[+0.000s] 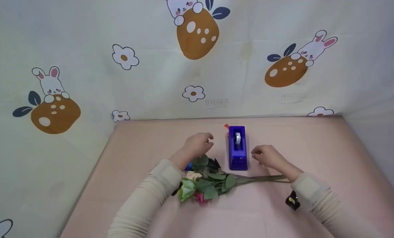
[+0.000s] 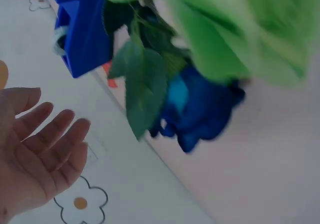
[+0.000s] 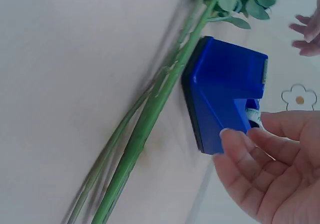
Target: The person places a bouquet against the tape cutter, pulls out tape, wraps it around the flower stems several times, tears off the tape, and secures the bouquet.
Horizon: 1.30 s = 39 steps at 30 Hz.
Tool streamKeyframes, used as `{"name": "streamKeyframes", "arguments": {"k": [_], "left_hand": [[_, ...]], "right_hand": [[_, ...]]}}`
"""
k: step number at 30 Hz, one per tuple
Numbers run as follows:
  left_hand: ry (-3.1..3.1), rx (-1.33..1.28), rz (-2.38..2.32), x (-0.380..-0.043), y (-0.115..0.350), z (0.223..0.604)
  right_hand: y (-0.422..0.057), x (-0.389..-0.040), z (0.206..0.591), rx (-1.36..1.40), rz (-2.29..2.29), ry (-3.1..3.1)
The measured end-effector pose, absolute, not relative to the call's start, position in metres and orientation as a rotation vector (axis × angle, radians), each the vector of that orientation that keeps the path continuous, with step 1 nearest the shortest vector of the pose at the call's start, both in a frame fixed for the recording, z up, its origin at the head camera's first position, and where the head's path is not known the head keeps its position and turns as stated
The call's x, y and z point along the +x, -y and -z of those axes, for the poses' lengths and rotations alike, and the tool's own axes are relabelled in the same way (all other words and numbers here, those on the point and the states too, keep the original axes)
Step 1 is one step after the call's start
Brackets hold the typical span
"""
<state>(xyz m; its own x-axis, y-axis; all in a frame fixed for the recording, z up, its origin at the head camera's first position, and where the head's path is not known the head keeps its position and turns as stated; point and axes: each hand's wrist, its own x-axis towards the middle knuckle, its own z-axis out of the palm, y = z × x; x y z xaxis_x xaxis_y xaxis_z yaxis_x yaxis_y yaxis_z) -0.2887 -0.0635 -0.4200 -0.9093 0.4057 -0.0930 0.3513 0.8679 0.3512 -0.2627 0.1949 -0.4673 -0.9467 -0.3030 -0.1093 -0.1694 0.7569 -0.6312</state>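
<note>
Several artificial flowers lie sideways on the table: a green rose (image 1: pixel 187 189), a pink rose (image 1: pixel 201 197), a cream rose (image 1: pixel 193 175) and a blue rose (image 2: pixel 202 108), with green leaves (image 1: pixel 210 191). Their long stems (image 3: pixel 150 114) run to the right. Behind the stems stands a blue tape dispenser (image 1: pixel 239 162) holding a small tape roll (image 1: pixel 238 138). To its left, above the flower heads, my left hand (image 1: pixel 198 144) holds nothing, its fingers loosely bent. My right hand (image 1: pixel 268 156) is just right of the dispenser, also with nothing in its relaxed fingers.
A bit of orange-red material (image 1: pixel 227 126) pokes out behind the dispenser's far left side. Pinkish cloth covers the table (image 1: pixel 223 218). A pale wall sheet (image 1: pixel 150 86) printed with rabbits and flowers rises along the back and sides.
</note>
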Motion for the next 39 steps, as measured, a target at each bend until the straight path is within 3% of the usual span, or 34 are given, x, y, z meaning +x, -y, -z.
{"name": "streamKeyframes", "arguments": {"k": [9, 20, 39], "left_hand": [[-2.564, 0.37, -0.89, -0.282, 0.018, 0.439], [-2.563, 0.112, -1.003, -0.282, 0.0, 0.453], [-2.519, -0.045, -1.101, -0.285, -0.007, 0.457]], "right_hand": [[-0.184, -0.273, 0.468, -0.007, 1.413, -2.327], [-0.176, -0.281, 0.474, 0.105, 1.435, -2.204], [-0.166, -0.284, 0.472, 0.286, 1.466, -2.131]]}}
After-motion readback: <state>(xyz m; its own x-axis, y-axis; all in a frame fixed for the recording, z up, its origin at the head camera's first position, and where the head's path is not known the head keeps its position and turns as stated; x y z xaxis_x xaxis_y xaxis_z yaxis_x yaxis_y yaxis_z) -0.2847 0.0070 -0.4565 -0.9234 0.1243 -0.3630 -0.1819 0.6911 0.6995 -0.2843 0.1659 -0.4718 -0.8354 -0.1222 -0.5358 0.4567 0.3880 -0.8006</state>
